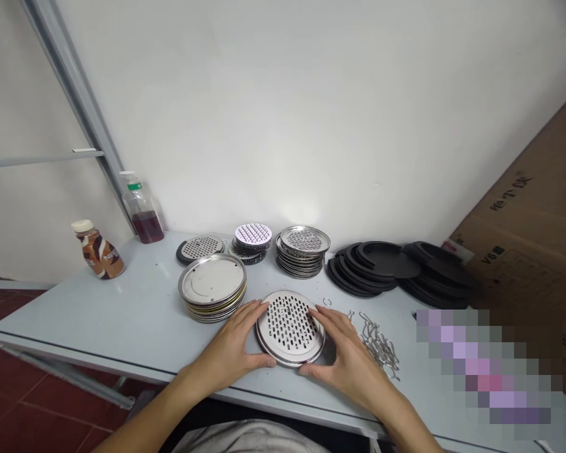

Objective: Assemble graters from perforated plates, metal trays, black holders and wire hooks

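Note:
A round metal disc with slotted holes lies flat on the table near its front edge, seated on or in a rimmed metal piece. My left hand curls round its left side, fingertips on the upper rim and thumb at the lower rim. From the right, my right hand grips it the same way. Left of the disc stands a stack of rimmed metal plates, some with yellow edges. Bent wire clips lie in a loose heap beyond my right hand, with a small ring nearby.
Along the wall are a perforated disc on a black base, small perforated discs, a stack of metal discs and black round trays. Two bottles, brown and clear, stand left. A cardboard box rises at right.

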Available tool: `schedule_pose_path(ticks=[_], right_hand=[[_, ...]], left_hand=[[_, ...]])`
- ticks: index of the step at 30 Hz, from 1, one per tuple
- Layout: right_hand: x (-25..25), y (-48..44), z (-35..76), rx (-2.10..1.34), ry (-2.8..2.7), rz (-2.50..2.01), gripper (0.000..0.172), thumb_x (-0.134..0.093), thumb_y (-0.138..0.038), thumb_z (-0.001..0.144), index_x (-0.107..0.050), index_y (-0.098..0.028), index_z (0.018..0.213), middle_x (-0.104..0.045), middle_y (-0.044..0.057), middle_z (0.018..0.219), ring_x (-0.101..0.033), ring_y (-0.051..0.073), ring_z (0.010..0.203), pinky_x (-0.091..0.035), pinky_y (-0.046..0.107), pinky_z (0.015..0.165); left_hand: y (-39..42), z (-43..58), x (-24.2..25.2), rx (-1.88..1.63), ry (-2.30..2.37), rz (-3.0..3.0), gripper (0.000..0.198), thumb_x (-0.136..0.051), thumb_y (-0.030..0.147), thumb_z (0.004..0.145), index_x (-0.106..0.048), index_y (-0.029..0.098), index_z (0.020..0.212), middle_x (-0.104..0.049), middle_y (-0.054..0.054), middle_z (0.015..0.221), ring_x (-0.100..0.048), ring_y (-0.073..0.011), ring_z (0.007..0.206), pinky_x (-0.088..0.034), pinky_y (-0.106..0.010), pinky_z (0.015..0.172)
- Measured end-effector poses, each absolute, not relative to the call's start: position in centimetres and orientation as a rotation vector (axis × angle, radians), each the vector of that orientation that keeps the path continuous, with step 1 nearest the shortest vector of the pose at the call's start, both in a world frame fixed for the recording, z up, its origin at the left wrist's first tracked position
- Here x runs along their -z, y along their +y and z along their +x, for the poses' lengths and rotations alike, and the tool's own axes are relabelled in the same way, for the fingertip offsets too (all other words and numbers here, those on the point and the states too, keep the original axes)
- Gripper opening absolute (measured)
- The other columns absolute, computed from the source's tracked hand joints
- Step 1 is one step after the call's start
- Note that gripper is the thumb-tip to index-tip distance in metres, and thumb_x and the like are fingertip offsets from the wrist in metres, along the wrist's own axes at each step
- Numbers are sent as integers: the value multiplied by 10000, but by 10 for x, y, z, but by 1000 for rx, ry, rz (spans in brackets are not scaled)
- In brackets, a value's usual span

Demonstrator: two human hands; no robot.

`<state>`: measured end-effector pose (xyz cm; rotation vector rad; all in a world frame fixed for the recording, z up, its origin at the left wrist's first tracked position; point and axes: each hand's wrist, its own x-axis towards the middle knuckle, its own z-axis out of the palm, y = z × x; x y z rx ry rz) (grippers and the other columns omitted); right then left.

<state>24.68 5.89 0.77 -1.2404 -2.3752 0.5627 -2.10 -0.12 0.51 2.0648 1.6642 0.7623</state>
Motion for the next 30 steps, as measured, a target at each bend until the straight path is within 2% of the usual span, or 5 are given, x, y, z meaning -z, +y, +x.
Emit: schedule_pose_path(ticks=[6,13,16,21,30], right_hand=[[-1,60,246,-466,-2416,-1260,933,-741,-651,676,-454,-210,1447,-395,156,1512,-278,372,1427,-262,567,1163],[1,60,246,-413,-2402,-1190,867,-749,-604,699,-486,-203,1421,-424,153,1488,-331,351,1398,-304,521,1156],[1,60,246,-405,-2398,-1189,867,-740,-612,705,-480,-209,1427,-421,155,1493,-337,358,1398,-288,541,1161],[-1,58,245,-369,-2476,-1147,877,-693,-663,733,-428,-266,1469,-406,146,1519,-318,365,1421,-183,607,1177],[-1,58,244,-350,-2545,-1160,889,-612,-731,760,-383,-285,1494,-374,128,1551,-267,350,1456,-132,628,1177]], left_hand=[[-3,-20,-6,-687,1705,2075,855,-761,486,775,-355,289,1502,-328,-87,1584,-274,-324,1462,-282,-522,1184],[-3,-20,-5,-645,1683,2183,859,-708,510,821,-289,272,1531,-240,-67,1619,-192,-299,1492,-242,-505,1202],[-4,-19,-8,-597,1665,2213,804,-681,511,847,-294,323,1526,-207,-44,1630,-164,-312,1497,-242,-525,1195],[-7,-17,-17,-536,1577,2281,737,-683,552,831,-354,432,1479,-72,4,1653,-55,-372,1499,-225,-597,1171],[-4,-16,-20,-522,1482,2316,719,-653,534,866,-327,413,1495,-149,-3,1638,-82,-346,1500,-165,-609,1181]])
